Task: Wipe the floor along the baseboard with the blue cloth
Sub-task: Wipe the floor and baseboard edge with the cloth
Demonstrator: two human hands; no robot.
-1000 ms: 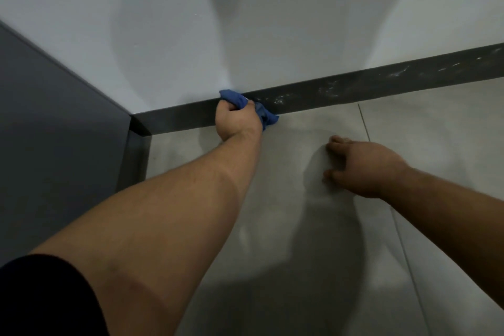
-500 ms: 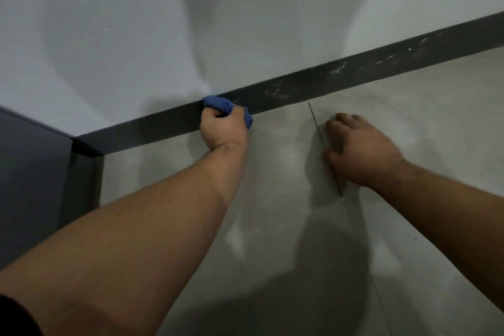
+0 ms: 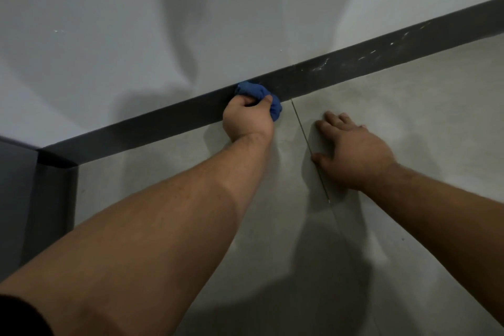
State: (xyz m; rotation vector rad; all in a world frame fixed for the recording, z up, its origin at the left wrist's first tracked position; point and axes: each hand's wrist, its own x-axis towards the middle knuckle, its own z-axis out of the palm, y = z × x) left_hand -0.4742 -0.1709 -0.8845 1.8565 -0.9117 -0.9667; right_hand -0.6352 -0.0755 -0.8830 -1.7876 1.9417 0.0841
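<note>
My left hand (image 3: 246, 117) grips the bunched blue cloth (image 3: 261, 95) and presses it against the dark grey baseboard (image 3: 341, 71), just left of a tile joint. Only the top and right side of the cloth show past my fingers. My right hand (image 3: 351, 150) lies flat on the grey tiled floor (image 3: 409, 123) with its fingers spread, a short way right of the cloth and across the joint. The baseboard right of the cloth carries whitish smears.
A pale wall (image 3: 191, 22) rises above the baseboard. At the far left a dark panel (image 3: 24, 191) meets the baseboard in a corner. A thin tile joint (image 3: 308, 142) runs from the baseboard toward me. Shadows fall on the floor between my arms.
My left hand with the cloth has moved right along the baseboard, away from the left corner and toward the tile joint. The view has shifted right; my right hand stays planted on the floor.
</note>
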